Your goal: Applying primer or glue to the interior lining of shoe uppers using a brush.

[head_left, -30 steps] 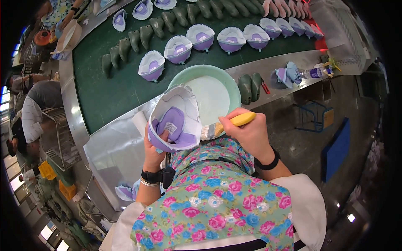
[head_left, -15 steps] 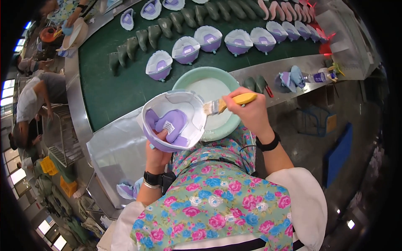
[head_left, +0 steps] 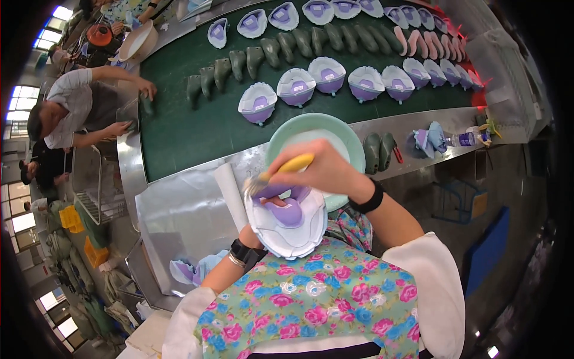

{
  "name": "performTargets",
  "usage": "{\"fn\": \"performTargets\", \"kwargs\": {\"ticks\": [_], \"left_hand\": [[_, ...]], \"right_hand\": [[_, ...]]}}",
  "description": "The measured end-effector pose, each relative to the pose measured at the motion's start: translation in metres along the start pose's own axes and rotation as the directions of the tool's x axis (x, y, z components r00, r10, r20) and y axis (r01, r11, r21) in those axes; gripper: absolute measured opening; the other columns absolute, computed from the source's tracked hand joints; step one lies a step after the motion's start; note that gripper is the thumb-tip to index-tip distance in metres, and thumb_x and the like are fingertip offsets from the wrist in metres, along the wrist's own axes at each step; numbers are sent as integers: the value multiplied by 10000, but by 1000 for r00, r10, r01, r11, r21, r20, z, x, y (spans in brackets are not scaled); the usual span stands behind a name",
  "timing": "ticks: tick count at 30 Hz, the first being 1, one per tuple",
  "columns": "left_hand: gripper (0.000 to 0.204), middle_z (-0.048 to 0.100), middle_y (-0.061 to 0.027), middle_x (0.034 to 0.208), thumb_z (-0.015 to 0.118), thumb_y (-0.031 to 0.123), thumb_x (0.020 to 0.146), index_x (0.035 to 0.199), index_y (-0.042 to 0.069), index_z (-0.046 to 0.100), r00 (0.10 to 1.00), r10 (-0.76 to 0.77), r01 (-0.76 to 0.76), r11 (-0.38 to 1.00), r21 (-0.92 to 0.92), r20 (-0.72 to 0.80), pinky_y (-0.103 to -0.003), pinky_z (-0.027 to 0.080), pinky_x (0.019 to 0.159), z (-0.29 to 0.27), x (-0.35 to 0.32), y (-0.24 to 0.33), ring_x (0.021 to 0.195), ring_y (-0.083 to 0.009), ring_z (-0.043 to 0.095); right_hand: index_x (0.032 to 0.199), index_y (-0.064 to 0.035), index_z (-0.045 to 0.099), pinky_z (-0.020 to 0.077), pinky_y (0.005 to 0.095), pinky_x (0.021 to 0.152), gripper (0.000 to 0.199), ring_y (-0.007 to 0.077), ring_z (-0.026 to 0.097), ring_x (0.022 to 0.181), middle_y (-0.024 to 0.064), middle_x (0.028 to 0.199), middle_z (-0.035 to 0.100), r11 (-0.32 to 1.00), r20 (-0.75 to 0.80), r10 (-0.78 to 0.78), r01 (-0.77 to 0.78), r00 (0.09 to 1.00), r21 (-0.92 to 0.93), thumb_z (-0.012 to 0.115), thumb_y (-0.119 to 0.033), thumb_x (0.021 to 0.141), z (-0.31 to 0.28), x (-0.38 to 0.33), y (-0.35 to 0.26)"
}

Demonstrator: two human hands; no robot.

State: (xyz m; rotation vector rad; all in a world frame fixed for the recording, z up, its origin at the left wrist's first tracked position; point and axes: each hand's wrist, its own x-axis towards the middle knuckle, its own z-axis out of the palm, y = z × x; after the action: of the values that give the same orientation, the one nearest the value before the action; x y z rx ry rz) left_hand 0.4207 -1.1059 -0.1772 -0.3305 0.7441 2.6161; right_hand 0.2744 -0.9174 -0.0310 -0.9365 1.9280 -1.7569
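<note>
My left hand (head_left: 275,201) grips a purple shoe upper (head_left: 305,230) with a white lining, its fingertips showing inside the opening. The upper's rounded white end is turned down toward my apron. In my right hand (head_left: 329,170) is a paintbrush (head_left: 297,163) with a yellow handle. Its bristles are at the upper's far left edge; whether they touch is hard to tell. Just beyond, a pale green basin (head_left: 359,154) holds white liquid, partly hidden behind my right hand.
On the green conveyor belt (head_left: 173,146) stand rows of purple uppers (head_left: 258,105), dark green shoe lasts (head_left: 254,61) and pink insole-like pieces (head_left: 429,45). Two lasts (head_left: 372,152) and a bottle (head_left: 460,139) rest on the metal ledge. A co-worker (head_left: 72,110) reaches to the belt's left end.
The upper has turned, its white end now toward me. My right hand has carried the brush left, from beside the basin to the upper's far edge. A co-worker's hand has reached the belt.
</note>
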Motion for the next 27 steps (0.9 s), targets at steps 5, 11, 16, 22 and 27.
{"fn": "performTargets", "kwargs": {"ticks": [5,11,16,22,27], "left_hand": [[334,632,-120,1047,605,246,858,1102,19,584,968,-146,145,989,-24,-206,-411,500,897,48,1,17,970,-247,614],[245,596,-78,1074,473,146,937,1164,86,540,953,150,-141,989,51,-265,-401,498,858,-100,22,58,1014,-231,590],[387,487,-126,1179,464,49,941,1266,123,267,691,546,-489,836,250,-475,-420,529,859,-159,110,107,1011,-271,589],[651,423,-279,1261,441,-22,917,1432,124,70,712,356,-452,892,-7,-605,-464,490,952,-216,183,100,1096,-397,553],[538,543,-208,1136,476,76,931,1412,58,235,764,149,-196,981,-6,-627,-373,526,835,-182,94,55,949,-288,613]], "right_hand": [[730,-12,633,460,270,478,173,116,591,496,60,618,638,857,-229,419,-466,878,-219,680,-165,796,-31,-25,36],[710,-30,577,387,185,415,188,68,540,459,37,590,599,774,-466,625,-574,626,268,661,-131,845,-45,-51,34],[758,-21,581,398,192,428,148,68,549,485,37,614,605,749,-493,642,-618,587,238,656,-110,849,-36,-51,46],[773,-2,585,418,197,454,145,83,567,503,46,641,614,666,-384,732,-710,563,230,662,-99,846,-2,-32,53],[766,-21,572,404,211,478,179,101,523,507,41,657,581,737,-336,651,-672,681,66,595,-139,899,-1,-10,59]]}}
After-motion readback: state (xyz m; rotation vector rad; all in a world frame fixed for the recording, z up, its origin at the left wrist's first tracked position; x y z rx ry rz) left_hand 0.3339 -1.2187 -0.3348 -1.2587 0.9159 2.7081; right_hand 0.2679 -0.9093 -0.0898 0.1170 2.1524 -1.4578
